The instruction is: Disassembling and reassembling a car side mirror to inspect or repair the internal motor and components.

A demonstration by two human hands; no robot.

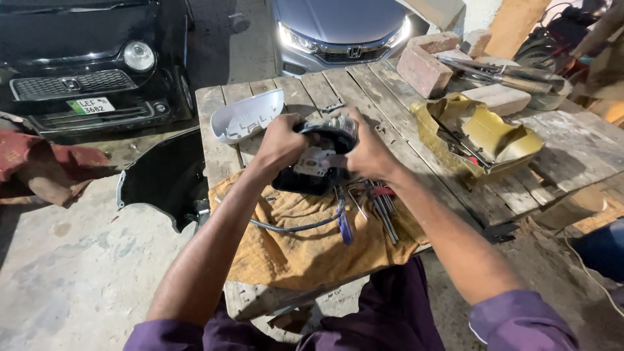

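Both my hands grip a black car side-mirror housing [315, 170] with a white inner plate, held just above an orange cloth [292, 244]. My left hand [281, 144] clasps its left side. My right hand [369, 153] holds its right side, fingers over the top. A grey cable [286, 227] trails from the housing across the cloth. A white mirror cover [247, 116] lies on the wooden table [364, 84] just left of my left hand.
Hex keys and a blue-handled tool [377, 208] lie on the cloth. A yellow cut container [481, 136] holds tools at right. Bricks [426, 68] and more tools sit at the back. A black bumper part [162, 175] rests left of the table; two cars are parked beyond.
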